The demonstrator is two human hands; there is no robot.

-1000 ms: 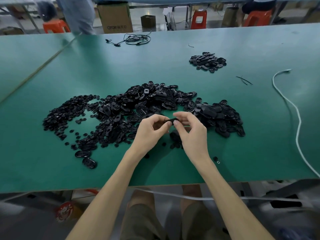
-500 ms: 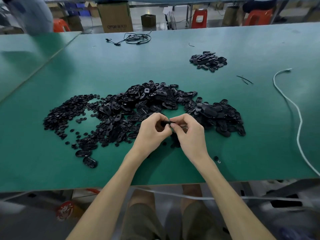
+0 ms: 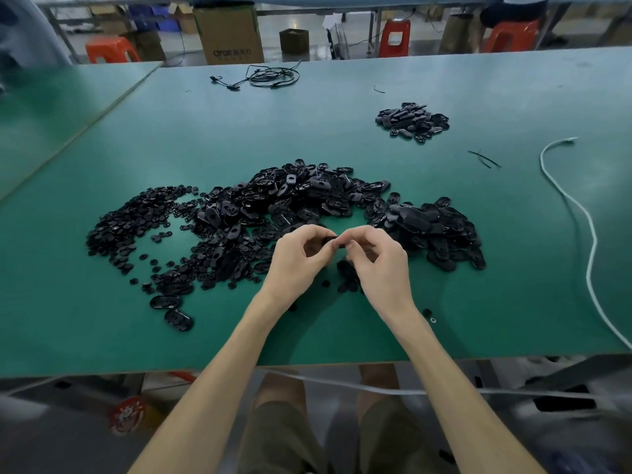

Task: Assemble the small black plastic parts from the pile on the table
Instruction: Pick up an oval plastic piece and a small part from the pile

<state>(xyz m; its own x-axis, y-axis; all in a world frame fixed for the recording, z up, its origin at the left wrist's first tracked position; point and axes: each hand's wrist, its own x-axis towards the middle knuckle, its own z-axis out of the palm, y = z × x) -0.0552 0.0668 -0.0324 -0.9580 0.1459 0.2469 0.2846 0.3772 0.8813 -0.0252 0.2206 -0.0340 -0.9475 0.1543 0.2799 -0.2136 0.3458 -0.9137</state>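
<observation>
A wide pile of small black plastic parts (image 3: pixel 290 206) spreads over the middle of the green table (image 3: pixel 239 131), with tiny round pieces (image 3: pixel 136 217) at its left and larger oval shells (image 3: pixel 437 227) at its right. My left hand (image 3: pixel 294 261) and my right hand (image 3: pixel 379 265) meet just in front of the pile. Between their fingertips they pinch one small black part (image 3: pixel 332 241), mostly hidden by the fingers. A separate smaller heap of black oval parts (image 3: pixel 412 122) lies at the far right.
A white cord (image 3: pixel 581 213) snakes along the table's right side. A coil of black cable (image 3: pixel 270 77) lies near the far edge. Two loose oval shells (image 3: pixel 172 311) sit at the near left. Cardboard boxes (image 3: pixel 229 35) and orange stools (image 3: pixel 395 37) stand beyond the table.
My hands have come closer together around the black part and the fingers have curled tighter on it. A person at the far left has moved out of the middle of the view.
</observation>
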